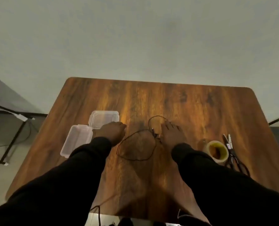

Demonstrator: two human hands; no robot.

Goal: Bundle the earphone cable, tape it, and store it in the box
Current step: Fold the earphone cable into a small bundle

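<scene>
A thin black earphone cable (136,158) lies in loose loops on the wooden table (192,108), between my two hands. My left hand (113,132) rests on the table as a loose fist, just right of the clear plastic box (77,141). The box's clear lid (105,119) lies behind that hand. My right hand (172,133) lies flat with its fingers spread, next to the cable's plug end and inside the far loop. A roll of clear tape (217,150) sits to the right of my right arm. Neither hand visibly grips anything.
Scissors (229,144) with dark handles lie right of the tape roll, near the table's right edge. A grey bench or desk with black legs (6,101) stands on the floor to the left. A dark cord (98,212) hangs off the table's near edge.
</scene>
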